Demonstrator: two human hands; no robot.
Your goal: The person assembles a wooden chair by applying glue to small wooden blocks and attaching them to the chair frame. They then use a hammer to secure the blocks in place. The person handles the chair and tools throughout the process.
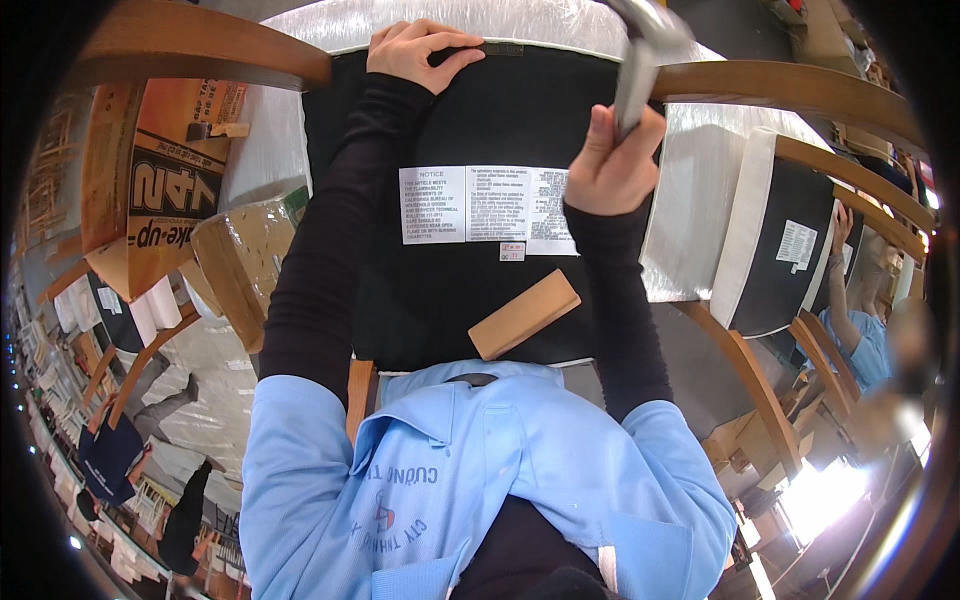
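An upturned chair seat with a black fabric underside (pixel 420 300) lies before me, white labels (pixel 485 210) on its middle. My left hand (pixel 415 55) rests at the seat's far edge, thumb and forefinger pinched at the end of a small dark strip (pixel 503 48) lying along that edge. Above the seat's right side, my right hand (pixel 618 160) is closed around the handle of a hammer (pixel 635 90). The hammer's head is raised and blurred. A tan wooden block (pixel 525 313) lies at a slant on the black fabric, near my body.
Curved wooden chair parts (pixel 200 45) flank the seat at left, with another (pixel 790 90) at right. Cardboard boxes (pixel 240 260) stand to the left. Another black-bottomed seat (pixel 765 240) is at right, where a person in a blue shirt (pixel 860 350) works. Plastic-wrapped material (pixel 690 200) lies beneath.
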